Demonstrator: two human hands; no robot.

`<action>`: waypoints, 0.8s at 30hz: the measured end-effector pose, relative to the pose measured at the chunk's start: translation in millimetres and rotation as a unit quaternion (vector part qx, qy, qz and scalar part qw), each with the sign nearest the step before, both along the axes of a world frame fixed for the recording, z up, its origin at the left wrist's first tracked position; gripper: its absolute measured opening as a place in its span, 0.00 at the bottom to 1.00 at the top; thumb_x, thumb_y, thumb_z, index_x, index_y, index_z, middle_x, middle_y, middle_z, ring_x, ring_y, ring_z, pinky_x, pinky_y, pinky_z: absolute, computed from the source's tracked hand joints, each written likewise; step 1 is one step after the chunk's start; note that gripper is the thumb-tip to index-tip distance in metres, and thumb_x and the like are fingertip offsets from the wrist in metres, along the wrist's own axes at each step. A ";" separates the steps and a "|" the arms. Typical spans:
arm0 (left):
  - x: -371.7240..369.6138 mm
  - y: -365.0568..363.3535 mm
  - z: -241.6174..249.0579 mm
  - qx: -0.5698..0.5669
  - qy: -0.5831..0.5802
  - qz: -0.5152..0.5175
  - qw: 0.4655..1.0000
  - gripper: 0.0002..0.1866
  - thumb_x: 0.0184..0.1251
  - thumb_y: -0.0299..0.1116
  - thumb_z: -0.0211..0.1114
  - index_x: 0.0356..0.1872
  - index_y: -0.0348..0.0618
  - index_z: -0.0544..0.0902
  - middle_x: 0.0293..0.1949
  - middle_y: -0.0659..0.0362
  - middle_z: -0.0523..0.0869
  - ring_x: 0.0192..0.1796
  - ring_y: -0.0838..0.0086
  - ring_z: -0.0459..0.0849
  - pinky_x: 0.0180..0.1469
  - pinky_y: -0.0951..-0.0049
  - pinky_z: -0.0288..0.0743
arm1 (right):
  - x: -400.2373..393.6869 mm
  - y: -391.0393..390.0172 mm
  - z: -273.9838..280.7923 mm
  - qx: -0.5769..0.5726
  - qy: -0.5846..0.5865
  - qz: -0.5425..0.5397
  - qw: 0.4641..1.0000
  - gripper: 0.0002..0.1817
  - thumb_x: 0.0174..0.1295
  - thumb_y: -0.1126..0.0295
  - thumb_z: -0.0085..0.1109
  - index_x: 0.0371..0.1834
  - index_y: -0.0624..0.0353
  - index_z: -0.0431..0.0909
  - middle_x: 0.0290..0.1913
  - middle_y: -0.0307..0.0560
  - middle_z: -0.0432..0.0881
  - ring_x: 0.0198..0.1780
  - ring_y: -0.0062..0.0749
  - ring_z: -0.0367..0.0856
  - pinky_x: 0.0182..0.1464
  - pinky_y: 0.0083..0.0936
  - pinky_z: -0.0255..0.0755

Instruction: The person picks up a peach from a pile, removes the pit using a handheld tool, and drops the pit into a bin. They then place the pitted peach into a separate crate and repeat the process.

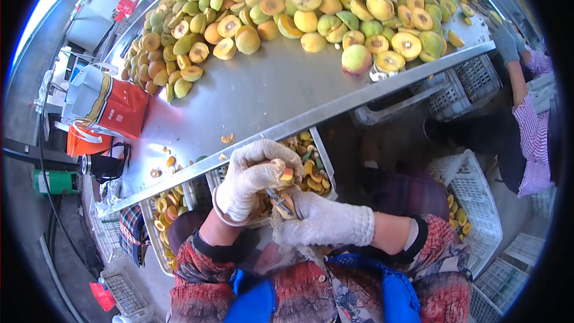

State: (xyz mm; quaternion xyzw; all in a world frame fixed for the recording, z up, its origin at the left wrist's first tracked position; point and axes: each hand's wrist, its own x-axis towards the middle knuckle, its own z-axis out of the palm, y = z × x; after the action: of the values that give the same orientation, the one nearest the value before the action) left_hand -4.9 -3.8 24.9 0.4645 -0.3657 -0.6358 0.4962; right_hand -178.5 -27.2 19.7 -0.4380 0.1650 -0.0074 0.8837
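Nearest the camera, low and central: a piece of fruit (287,174), red-orange on one side, gripped in the curled fingers of the gloved left hand (254,173). Just beside it, a small metal-tipped tool (283,204), held closed in the gloved right hand (326,221). Beneath the hands, by the near edge of the metal bench (239,98), a pale crate (324,158) of yellow-orange pieces; to the left, another crate (156,257) of the same. Farther out, across the far side of the bench, a broad fruit heap (305,0), green to orange, many cut open. At left, a red-and-white bag (122,107) near a dark flask (98,166). At far right, another person's gloved hand (505,39), with a striped sleeve (534,137).
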 end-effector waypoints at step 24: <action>-1.6 5.0 -19.3 -0.079 -0.005 0.100 0.992 0.18 0.63 0.44 0.60 0.41 0.35 0.78 0.36 0.46 0.82 0.37 0.61 0.83 0.42 0.63 0.80 | 16.0 9.1 -28.1 -0.470 0.091 -0.112 0.871 0.18 0.59 0.67 0.57 0.50 0.63 0.71 0.41 0.65 0.77 0.44 0.60 0.78 0.45 0.45 0.74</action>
State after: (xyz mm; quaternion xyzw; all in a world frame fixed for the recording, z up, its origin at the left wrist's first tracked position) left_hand -6.5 1.3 5.6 0.4617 -0.3687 -0.5496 0.5906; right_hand -162.6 -18.1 -8.3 -0.7789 0.2701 -0.1430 0.5476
